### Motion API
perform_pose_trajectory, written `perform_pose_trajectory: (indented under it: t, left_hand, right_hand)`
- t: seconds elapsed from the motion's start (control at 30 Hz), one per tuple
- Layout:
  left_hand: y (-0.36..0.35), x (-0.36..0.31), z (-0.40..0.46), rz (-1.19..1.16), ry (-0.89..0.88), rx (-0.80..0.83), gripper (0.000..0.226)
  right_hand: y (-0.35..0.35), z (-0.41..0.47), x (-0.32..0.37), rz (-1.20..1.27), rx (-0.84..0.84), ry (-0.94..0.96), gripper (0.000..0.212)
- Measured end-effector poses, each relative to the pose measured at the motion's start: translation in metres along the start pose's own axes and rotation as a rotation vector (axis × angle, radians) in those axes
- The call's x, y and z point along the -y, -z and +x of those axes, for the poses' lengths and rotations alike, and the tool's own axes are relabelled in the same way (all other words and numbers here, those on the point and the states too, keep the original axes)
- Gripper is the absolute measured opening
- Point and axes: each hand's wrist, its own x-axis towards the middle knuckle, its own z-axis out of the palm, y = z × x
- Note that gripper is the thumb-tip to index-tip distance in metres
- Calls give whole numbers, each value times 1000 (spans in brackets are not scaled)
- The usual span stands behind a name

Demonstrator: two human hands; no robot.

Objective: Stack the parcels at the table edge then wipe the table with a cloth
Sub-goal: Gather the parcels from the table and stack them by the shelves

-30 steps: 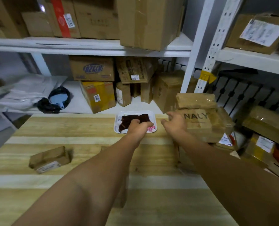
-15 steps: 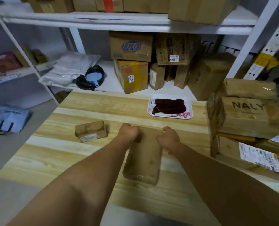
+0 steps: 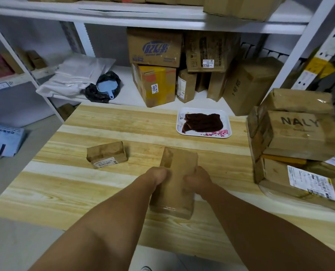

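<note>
A long brown parcel (image 3: 177,180) lies lengthwise on the wooden table (image 3: 65,190), near its middle. My left hand (image 3: 156,177) grips its left side and my right hand (image 3: 198,178) grips its right side. A smaller brown parcel (image 3: 106,154) with a white label sits to the left, apart from my hands. At the table's right edge stands a stack of parcels (image 3: 297,145), its upper box marked NALY. A dark brown cloth (image 3: 202,124) lies folded on a white tray (image 3: 183,116) at the back of the table.
White metal shelving (image 3: 143,16) behind the table holds several cardboard boxes, white mailer bags (image 3: 74,75) and a black bag (image 3: 106,87). A blue bag (image 3: 4,139) lies on the floor at the left. A shelf post (image 3: 297,55) rises behind the stack.
My hands came back from the cloth tray and the stack and closed on the long parcel's sides. The view dropped and swung left.
</note>
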Motion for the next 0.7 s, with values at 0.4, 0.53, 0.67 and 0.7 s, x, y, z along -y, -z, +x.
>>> perform_pose_trajectory:
  t: [0.4, 0.53, 0.67, 0.7]
  left_hand:
    - [8, -27, -8, -188, -119, 39, 27]
    - [6, -38, -11, -244, -160, -5, 41]
    - [-1, -53, -18, -138, -267, -86, 68]
    - [-3, -56, -21, -85, -304, -102, 69]
  right_hand:
    - [8, 4, 5, 404, -73, -73, 43]
    - [10, 4, 14, 350, -53, -69, 62]
    - [14, 3, 31, 293, -86, 11, 48]
    - [16, 1, 36, 329, -81, 28, 44]
